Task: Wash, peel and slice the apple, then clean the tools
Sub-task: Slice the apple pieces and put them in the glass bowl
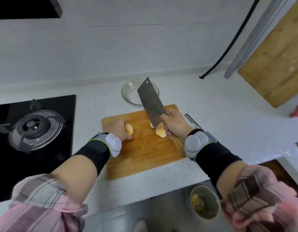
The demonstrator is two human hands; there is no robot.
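Note:
A wooden cutting board (141,153) lies on the white counter in the middle. My left hand (117,130) holds a peeled apple piece (129,129) on the board's left part. My right hand (175,124) grips the handle of a broad steel cleaver (150,101), whose blade points up and away over the board. Two more peeled apple pieces (160,131) lie under the blade's lower edge, beside my right hand. A metal peeler (192,120) rests on the counter just right of the board, partly hidden by my right wrist.
A clear glass bowl (129,91) stands behind the board. A gas hob (34,128) fills the left. A large wooden board (277,61) leans at the back right, next to a black hose (228,47). Below the counter edge stands a bin (204,202) with peel scraps.

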